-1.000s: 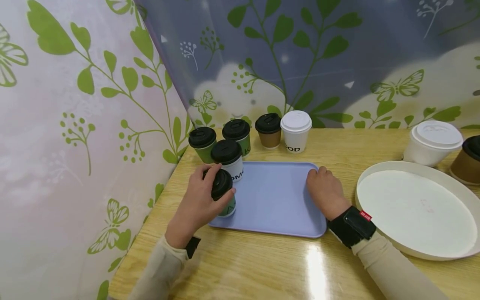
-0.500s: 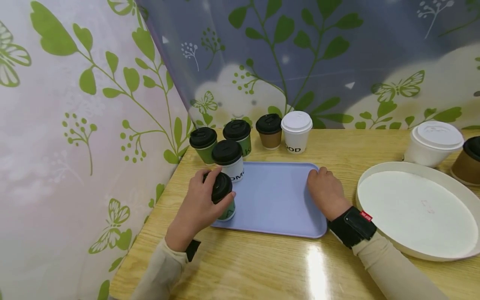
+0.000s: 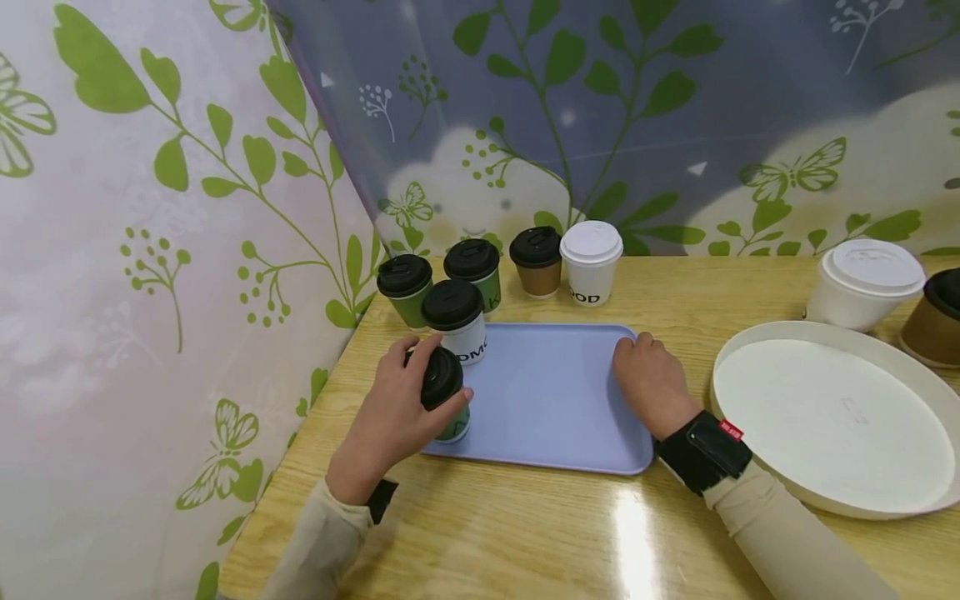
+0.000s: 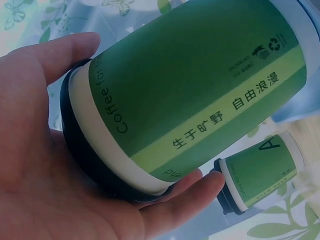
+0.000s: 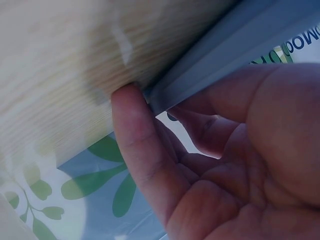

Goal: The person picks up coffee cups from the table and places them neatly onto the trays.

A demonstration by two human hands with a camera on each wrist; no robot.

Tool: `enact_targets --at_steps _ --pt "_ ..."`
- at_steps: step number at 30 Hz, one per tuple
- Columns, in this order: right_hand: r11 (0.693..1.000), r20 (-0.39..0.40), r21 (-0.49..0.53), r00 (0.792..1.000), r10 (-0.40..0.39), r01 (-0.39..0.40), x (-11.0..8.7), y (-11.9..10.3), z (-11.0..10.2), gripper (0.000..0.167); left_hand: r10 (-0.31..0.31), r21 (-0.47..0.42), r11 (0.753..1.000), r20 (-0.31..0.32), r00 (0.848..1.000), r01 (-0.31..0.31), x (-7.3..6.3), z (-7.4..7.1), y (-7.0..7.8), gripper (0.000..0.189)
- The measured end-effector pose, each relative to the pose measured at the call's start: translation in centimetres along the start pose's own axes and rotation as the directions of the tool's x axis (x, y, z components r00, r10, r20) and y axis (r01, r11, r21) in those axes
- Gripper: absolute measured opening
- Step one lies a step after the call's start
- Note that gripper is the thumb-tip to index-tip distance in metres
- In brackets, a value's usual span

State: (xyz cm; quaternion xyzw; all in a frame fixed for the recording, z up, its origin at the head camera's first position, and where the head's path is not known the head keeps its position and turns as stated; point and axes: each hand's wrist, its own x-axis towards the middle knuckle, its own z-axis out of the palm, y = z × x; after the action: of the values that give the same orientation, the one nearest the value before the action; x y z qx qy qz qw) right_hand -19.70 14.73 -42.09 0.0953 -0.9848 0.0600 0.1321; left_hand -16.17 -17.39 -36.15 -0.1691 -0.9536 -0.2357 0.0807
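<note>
My left hand [image 3: 393, 412] grips a green paper coffee cup [image 3: 455, 427] by its black lid [image 3: 441, 379], at the front left corner of a lavender tray [image 3: 547, 400]. In the left wrist view, thumb and fingers curl round the lid of that green cup [image 4: 200, 85]. Just behind it stands a white cup with a black lid [image 3: 453, 307], over the tray's left side. At the tray's right edge, my right hand [image 3: 651, 379] holds the rim. The right wrist view shows its fingers about the tray's edge [image 5: 200, 65], thumb above.
Along the back stand two green cups [image 3: 406, 287] [image 3: 472, 271], a brown cup [image 3: 537, 260] and a white-lidded cup [image 3: 592, 262]. A round white tray [image 3: 832, 425] lies to the right. Behind it are a white cup [image 3: 864, 283] and a brown cup [image 3: 933, 325]. A patterned wall [image 3: 187, 250] borders the left.
My left hand and the green cup have shifted slightly toward the front of the tray. The right hand stays on the tray's right edge.
</note>
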Motion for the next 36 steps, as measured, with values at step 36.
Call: enact_targets --at_steps 36 --pt "1.000 0.017 -0.013 1.000 -0.015 0.015 0.0 0.0 -0.2 0.012 -0.149 0.087 0.987 0.150 0.977 0.137 10.7 -6.7 -2.8 0.095"
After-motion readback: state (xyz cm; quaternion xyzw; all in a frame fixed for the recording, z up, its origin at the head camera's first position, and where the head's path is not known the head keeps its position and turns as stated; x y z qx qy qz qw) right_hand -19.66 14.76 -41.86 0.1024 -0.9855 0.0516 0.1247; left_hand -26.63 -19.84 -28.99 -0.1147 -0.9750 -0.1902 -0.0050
